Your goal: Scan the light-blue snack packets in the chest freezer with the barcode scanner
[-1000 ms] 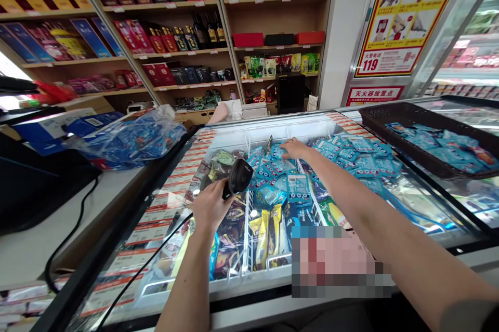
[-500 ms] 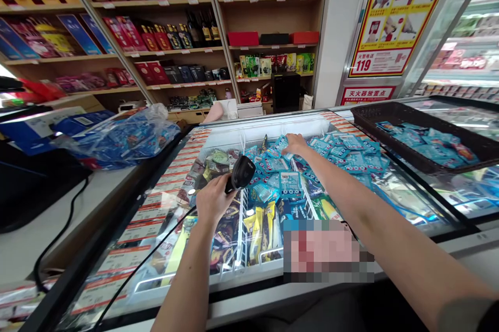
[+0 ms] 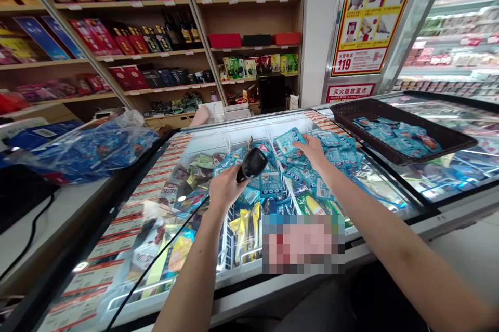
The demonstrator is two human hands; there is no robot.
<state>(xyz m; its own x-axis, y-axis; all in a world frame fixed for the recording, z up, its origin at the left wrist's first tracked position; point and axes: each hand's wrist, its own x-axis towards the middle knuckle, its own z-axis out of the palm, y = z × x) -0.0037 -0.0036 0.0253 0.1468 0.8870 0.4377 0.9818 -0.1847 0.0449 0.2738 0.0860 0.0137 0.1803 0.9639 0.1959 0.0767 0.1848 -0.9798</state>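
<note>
My left hand point(image 3: 226, 185) is closed around the handle of a black corded barcode scanner point(image 3: 254, 163), held over the open chest freezer point(image 3: 249, 125). The scanner's head tilts up and to the right, and its cable runs down to the lower left. Farther right, my right hand point(image 3: 312, 149) pinches a light blue ice cream packet point(image 3: 289, 141) by its right edge, above the freezer's wire divider. Many similar blue packets point(image 3: 337, 155) lie in a heap below and beside this hand. Yellow-wrapped ice creams point(image 3: 246, 228) lie in the nearer basket.
A dark brown plastic tray point(image 3: 452, 148) holding several blue packets rests on the freezer's right side. A clear plastic bag of blue packets point(image 3: 105, 142) lies on the left counter point(image 3: 86, 202). Shelves point(image 3: 163, 55) of boxes and bottles stand behind. A blurred patch covers the freezer's front edge.
My right hand has lifted a blue packet from the heap and holds it face-on to view. The scanner in my left hand has moved slightly right and up, and the view has turned right.
</note>
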